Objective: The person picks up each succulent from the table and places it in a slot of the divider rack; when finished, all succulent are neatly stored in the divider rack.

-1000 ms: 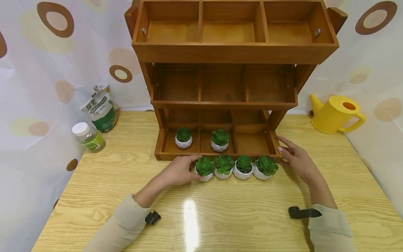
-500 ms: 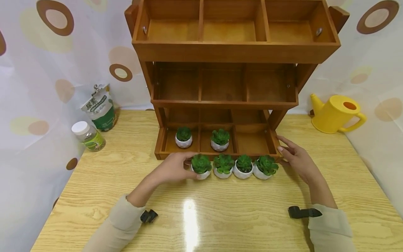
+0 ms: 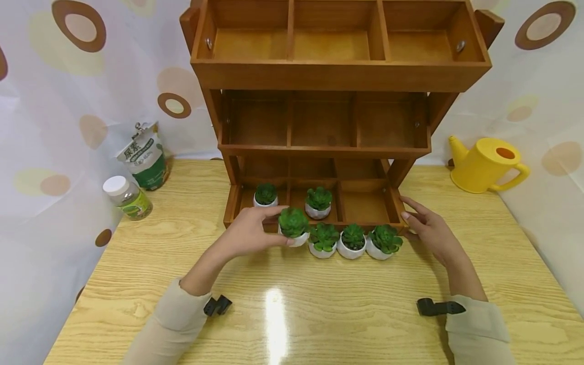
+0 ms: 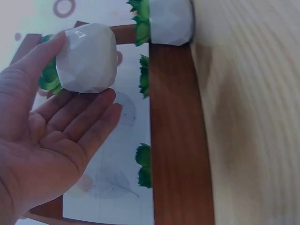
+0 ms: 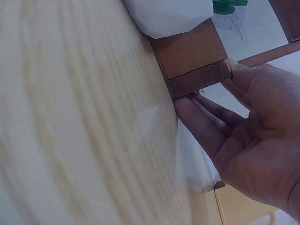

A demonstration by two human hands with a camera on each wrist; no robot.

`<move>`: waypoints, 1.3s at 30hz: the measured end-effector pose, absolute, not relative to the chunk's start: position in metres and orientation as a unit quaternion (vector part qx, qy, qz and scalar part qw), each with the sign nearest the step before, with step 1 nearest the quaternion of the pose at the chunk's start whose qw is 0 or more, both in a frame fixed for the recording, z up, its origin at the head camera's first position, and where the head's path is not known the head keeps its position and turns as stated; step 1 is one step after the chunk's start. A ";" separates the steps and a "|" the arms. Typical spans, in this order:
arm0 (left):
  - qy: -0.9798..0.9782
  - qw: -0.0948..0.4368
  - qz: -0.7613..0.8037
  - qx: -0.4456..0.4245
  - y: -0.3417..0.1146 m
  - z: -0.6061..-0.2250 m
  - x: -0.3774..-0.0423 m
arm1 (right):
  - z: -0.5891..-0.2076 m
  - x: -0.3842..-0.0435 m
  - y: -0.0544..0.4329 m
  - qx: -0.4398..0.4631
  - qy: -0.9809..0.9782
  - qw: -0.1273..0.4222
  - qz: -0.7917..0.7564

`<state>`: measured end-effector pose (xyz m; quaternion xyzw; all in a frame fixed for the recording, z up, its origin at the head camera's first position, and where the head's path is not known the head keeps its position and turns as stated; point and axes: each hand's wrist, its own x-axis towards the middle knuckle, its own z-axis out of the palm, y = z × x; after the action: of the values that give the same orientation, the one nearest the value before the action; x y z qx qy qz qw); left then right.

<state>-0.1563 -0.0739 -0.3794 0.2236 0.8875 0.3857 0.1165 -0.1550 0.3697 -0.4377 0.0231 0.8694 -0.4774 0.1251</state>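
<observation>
My left hand holds a small potted succulent by its white faceted pot, thumb on one side and fingers on the other. In the left wrist view the pot hangs clear of the table, before the shelf's bottom tier. My right hand grips the right front corner of the wooden shelf; its thumb and fingers lie round the corner block in the right wrist view. Three more succulents, including a leafy one, stand in a row before the shelf. Two others sit in its bottom left and middle compartments.
A yellow watering can stands at the back right of the wooden table. At the back left are a green and white pouch and a white-lidded jar. Patterned cloth hangs behind.
My left hand has drawn the leftmost succulent slightly left out of the row, then raised it toward the shelf. The right hand stays at the shelf corner.
</observation>
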 end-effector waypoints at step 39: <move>0.869 0.086 0.412 0.259 0.020 -0.352 -0.187 | -0.441 -0.156 0.372 0.015 0.853 0.125 -0.507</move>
<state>-0.1869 0.0197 -0.3517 0.2588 0.8693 0.4122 0.0862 -0.1560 0.3716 -0.4407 0.0148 0.8527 -0.5069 0.1255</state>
